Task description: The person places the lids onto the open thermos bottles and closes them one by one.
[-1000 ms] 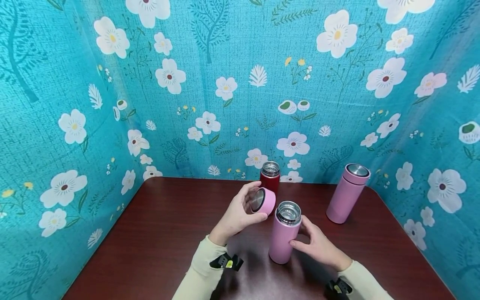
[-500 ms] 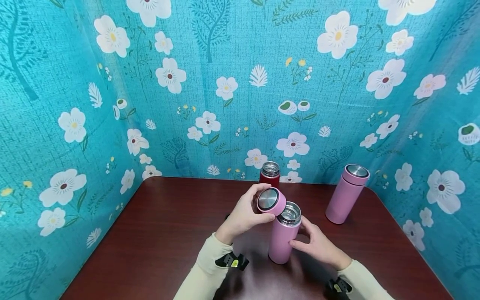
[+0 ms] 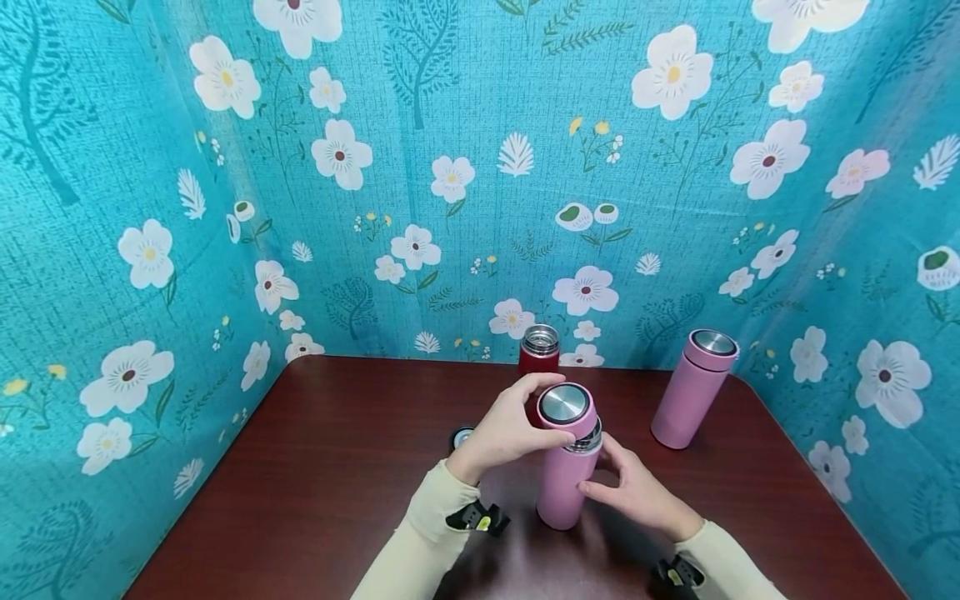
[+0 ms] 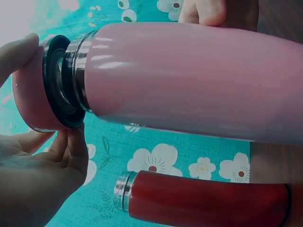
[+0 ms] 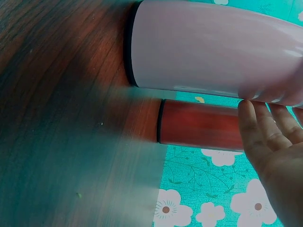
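A pink thermos bottle [image 3: 564, 487] stands upright on the table, its steel neck partly uncovered. My right hand [image 3: 643, 493] grips its side, thumb in front and fingers behind. Between thumb and fingertips my left hand [image 3: 504, 435] holds a pink lid [image 3: 566, 405] with a steel top. In the head view the lid sits tilted over the bottle's mouth. From the left wrist the lid's dark rim [image 4: 51, 90] appears at an angle against the steel neck [image 4: 79, 71]; whether they touch all round I cannot tell.
Behind my left hand stands a red thermos bottle [image 3: 538, 358] with its steel neck bare. A second pink thermos [image 3: 688, 400], lid on, stands at the right. A round dark-rimmed piece [image 3: 461, 435] is partly hidden behind my left wrist. Flowered blue cloth [image 3: 450, 250] surrounds the brown table [image 3: 330, 475].
My left hand has brought the pink lid rightward from beside the bottle to over its mouth, turning its steel top upward. The right hand and the bottle have stayed in place.
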The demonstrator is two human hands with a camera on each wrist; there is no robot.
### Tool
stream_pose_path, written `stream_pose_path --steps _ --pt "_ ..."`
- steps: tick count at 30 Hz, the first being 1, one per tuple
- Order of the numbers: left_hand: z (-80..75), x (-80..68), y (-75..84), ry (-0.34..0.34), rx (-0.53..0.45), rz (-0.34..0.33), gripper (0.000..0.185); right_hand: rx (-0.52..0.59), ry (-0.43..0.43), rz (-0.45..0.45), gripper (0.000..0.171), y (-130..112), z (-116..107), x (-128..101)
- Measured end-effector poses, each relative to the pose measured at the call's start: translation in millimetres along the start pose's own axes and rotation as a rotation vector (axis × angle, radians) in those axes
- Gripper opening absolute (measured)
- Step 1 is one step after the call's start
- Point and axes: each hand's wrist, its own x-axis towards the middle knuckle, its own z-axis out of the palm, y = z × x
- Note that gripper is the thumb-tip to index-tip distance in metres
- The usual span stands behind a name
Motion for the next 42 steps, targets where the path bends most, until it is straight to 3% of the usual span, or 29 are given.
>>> stream_pose_path --steps 11,21,42 --pt "4.1 4.8 1.3 -0.038 0.043 0.007 0.067 0.039 -0.003 -0.041 0.069 -4.6 1.3 0.6" --pt "3.9 6.3 -0.4 -0.078 0.06 0.038 0.068 0.047 -0.001 0.008 0.072 -0.8 2.1 -1.5" --pt "5.8 10.8 -1.5 -0.127 0.098 0.015 0.069 0.053 0.002 0.023 0.072 -3.5 1.3 -1.0"
